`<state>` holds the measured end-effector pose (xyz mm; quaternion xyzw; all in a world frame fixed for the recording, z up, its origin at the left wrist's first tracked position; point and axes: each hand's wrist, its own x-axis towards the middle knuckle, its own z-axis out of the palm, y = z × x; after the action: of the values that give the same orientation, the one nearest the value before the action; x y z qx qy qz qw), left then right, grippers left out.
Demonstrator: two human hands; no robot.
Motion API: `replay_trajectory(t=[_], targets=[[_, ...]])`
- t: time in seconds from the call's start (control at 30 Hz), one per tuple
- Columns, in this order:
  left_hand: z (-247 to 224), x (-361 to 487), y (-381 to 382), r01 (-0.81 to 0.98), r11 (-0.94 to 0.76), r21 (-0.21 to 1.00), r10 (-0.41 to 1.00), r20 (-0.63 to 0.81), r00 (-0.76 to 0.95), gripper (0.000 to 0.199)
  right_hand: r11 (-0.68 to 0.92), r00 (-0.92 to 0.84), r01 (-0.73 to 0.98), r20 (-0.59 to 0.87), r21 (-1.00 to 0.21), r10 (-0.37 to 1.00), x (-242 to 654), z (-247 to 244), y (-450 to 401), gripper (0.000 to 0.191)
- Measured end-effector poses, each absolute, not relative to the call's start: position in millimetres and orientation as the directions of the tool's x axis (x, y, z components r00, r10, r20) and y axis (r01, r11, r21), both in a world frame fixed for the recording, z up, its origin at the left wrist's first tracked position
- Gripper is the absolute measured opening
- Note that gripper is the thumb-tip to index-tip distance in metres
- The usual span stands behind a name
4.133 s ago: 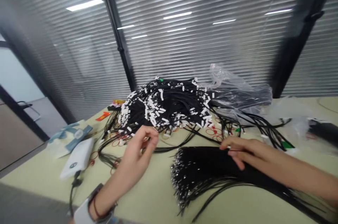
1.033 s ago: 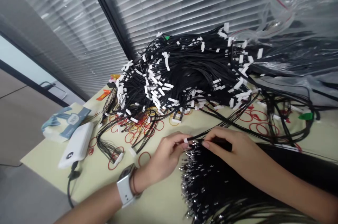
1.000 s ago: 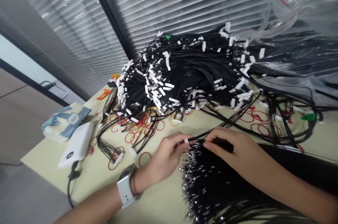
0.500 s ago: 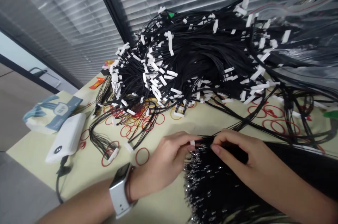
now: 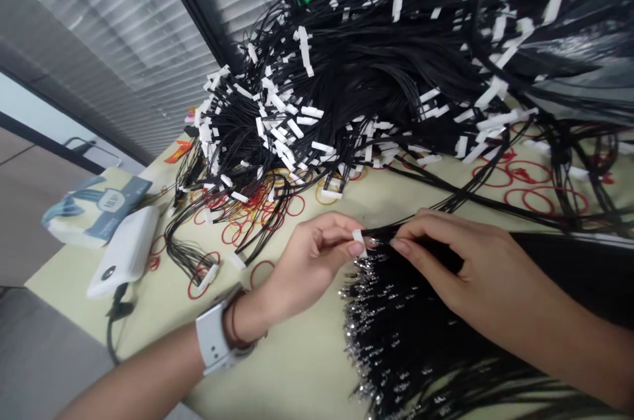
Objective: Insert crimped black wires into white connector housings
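Note:
A small white connector (image 5: 359, 242) is pinched between the thumb and fingers of my left hand (image 5: 310, 268). Black wires run rightward from it to my right hand (image 5: 460, 268), whose thumb and forefinger are closed on a thin wire (image 5: 384, 240); the exact grip is partly hidden. Below both hands spreads a thick layer of black wires (image 5: 446, 334) with bare silvery crimped terminals (image 5: 364, 334) along its left edge. My left wrist wears a watch with a pale band (image 5: 214, 337).
Behind my hands lies a large heap of black cables (image 5: 376, 70) with white connectors. Red and yellow rubber bands (image 5: 247, 209) are scattered on the table (image 5: 277, 367). At left are a white power bank (image 5: 126, 251) with a cable and a tissue pack (image 5: 96, 205). Window blinds stand behind.
Both hands have moved slightly up in the view. My left thumb and fingers have shifted, so the white connector now shows more fully and stands more upright. The camera view has tilted slightly.

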<state>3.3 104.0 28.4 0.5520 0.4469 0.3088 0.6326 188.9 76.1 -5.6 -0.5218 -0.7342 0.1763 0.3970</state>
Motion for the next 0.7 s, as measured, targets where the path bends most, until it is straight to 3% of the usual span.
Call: replay_trajectory(t=[0.7], targets=[[29.5,2.0,105.2,0.144,0.159,0.977,0.847,-0.21,0.489,0.008,0.302,-0.143,0.562,0.269,-0.77,0.952,190.0,-4.7,72.3,0.033]])
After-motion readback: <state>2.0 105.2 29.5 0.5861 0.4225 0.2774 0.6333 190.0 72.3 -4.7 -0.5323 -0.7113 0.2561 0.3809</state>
